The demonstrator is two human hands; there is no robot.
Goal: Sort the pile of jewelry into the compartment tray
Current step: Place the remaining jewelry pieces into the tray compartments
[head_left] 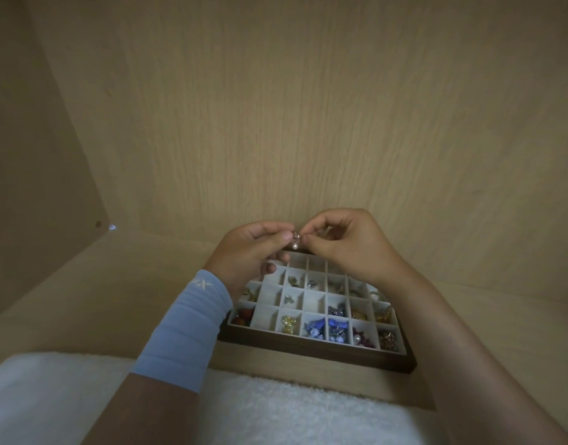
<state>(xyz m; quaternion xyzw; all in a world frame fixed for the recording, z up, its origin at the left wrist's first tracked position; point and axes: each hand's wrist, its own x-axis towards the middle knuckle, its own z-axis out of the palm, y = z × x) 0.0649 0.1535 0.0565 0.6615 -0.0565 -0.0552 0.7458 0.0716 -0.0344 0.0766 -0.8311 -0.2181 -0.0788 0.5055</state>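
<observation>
Fingers (284,236) first: thumb and forefinger tips of both hands meet on one tiny earring (296,240), a silvery top with a pale pearl hanging under it. The left hand (244,252) pinches it from one side, the right hand (343,242) from the other, and the remaining fingers on each are curled in loosely. The earring is up in the air, over the far edge of the tray (308,350), touching nothing but fingertips.

Below the hands, the tray is a dark wooden frame with a pale grid of small compartments. In the row nearest the bench's (115,300) near edge there are gold pieces (289,324), blue pieces (318,327) across two cells, a dark red lot with a white pearl (361,337), and bronze beads (388,340) in the tray's near right corner. Red pieces (244,316) lie by the left wrist. Several cells in the middle show only bare lining.

The tray sits close to the bench's near edge, with its far end up against the wood wall (308,123). A light blue sleeve (186,329) wraps the left wrist. A white fluffy towel (276,409) lies along the near edge.
</observation>
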